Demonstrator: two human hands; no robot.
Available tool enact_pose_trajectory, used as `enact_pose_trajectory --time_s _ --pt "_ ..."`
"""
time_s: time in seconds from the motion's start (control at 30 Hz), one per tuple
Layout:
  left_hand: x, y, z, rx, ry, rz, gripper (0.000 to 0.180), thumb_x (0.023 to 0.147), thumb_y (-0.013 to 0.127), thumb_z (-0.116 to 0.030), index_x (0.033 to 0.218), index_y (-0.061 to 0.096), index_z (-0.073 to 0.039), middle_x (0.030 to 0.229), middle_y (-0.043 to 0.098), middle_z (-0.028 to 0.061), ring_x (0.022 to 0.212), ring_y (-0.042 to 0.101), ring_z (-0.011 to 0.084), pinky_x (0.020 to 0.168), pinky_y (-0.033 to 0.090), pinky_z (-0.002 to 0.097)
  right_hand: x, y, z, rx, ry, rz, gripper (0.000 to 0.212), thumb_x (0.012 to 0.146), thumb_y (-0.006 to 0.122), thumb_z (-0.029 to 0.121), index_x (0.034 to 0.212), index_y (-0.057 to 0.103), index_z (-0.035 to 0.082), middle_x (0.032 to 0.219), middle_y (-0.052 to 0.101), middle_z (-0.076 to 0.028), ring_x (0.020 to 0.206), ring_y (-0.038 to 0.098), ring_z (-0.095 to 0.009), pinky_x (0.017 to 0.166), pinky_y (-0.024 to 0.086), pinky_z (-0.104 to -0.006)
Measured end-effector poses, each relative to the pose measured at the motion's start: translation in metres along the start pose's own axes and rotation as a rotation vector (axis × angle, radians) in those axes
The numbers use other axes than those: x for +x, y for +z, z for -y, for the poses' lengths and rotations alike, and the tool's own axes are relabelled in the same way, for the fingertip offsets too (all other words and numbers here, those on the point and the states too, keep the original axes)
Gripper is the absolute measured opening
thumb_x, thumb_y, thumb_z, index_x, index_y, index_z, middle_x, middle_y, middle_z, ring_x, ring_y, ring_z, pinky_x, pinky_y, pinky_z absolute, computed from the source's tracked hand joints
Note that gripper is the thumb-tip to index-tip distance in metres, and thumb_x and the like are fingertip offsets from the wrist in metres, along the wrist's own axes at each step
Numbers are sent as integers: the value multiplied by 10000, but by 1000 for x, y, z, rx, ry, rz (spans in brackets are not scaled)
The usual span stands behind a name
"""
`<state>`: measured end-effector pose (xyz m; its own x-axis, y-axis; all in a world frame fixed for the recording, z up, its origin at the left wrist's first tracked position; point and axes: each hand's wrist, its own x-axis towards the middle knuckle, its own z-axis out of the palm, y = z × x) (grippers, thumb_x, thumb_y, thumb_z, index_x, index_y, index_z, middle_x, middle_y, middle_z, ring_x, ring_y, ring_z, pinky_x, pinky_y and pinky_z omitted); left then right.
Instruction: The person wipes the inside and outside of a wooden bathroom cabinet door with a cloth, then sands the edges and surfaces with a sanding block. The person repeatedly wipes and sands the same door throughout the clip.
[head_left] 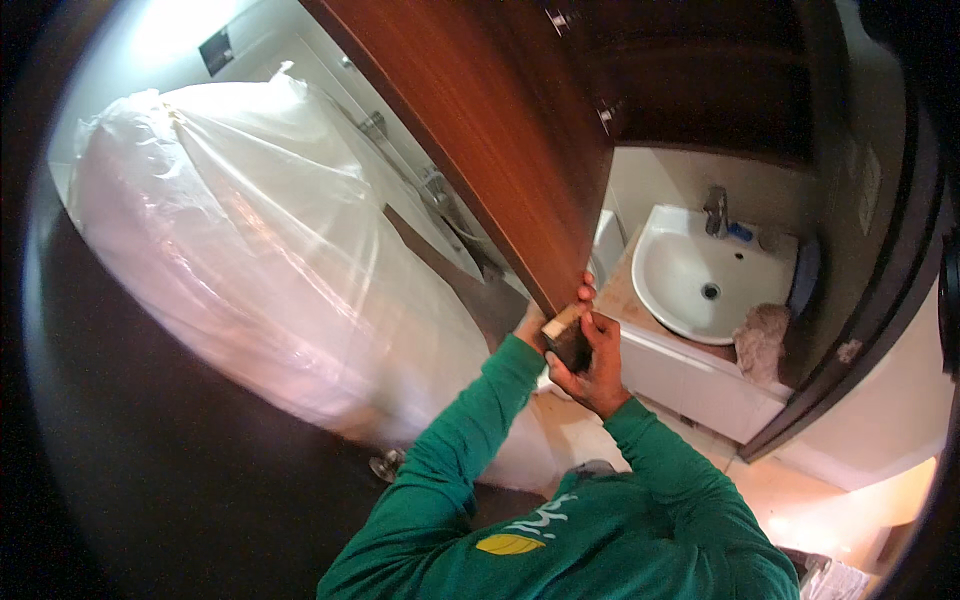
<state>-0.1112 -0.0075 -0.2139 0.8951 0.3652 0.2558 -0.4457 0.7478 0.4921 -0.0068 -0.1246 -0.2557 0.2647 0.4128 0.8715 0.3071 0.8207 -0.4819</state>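
Note:
An open reddish-brown wooden cabinet door (490, 130) slants down from the top of the head view to the middle. My left hand (531, 326) is closed around its lower end. The hand is partly hidden by the door, and fingertips show past the door's right edge. My right hand (603, 372) is closed on a small block (567, 342) with a dark side and a pale, wood-coloured face. It sits right at the door's bottom corner, and I cannot tell exactly what kind of block it is.
A white washbasin (670, 270) with a metal tap (716, 210) stands to the right, a crumpled cloth (762, 342) on its front corner. Above it is the dark open cabinet (700, 75). Translucent plastic sheeting (270, 240) fills the left. A dark door (200, 450) with a metal knob (386, 464) stands near-left.

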Motion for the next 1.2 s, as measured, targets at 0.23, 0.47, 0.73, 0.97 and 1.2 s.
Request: enact_pose_trajectory --time_s 0.23,0.47,0.73,0.97,1.2 --pt "13 -5 22 583 312 -448 398 1031 539 -395 1262 499 -73 1010 586 48 865 579 201 783 474 325 156 1 61 -100 -209 -85 833 791 804 237 1496 418 19 1163 521 -248 1050 518 -401 920 474 -468" --pt "19 22 26 423 233 -812 276 1030 531 -390 1113 571 -130 842 588 -3 650 558 133 538 425 272 356 36 158 -108 -451 -223 739 813 784 273 1426 455 22 1115 517 -249 1024 525 -407 854 487 -479" --pt "-3 70 5 881 491 -778 568 981 627 -463 1382 515 -77 1244 599 82 1121 607 242 958 524 410 302 20 140 -121 -393 -119 780 798 792 253 1455 441 19 1127 521 -248 1034 527 -414 873 482 -479" --pt "36 167 -48 849 635 -301 683 1024 451 -575 1451 459 -42 1354 594 138 1204 609 282 1010 521 420 139 -5 55 -185 -208 34 817 800 812 242 1481 434 -4 1199 532 -233 1074 544 -372 920 479 -456" --pt "29 156 -72 1125 766 -293 516 1063 422 -447 1430 484 -90 1307 595 113 1207 594 275 1061 486 440 225 24 89 -148 -338 -32 867 807 815 288 1529 402 42 1165 529 -253 1036 539 -397 883 480 -463"
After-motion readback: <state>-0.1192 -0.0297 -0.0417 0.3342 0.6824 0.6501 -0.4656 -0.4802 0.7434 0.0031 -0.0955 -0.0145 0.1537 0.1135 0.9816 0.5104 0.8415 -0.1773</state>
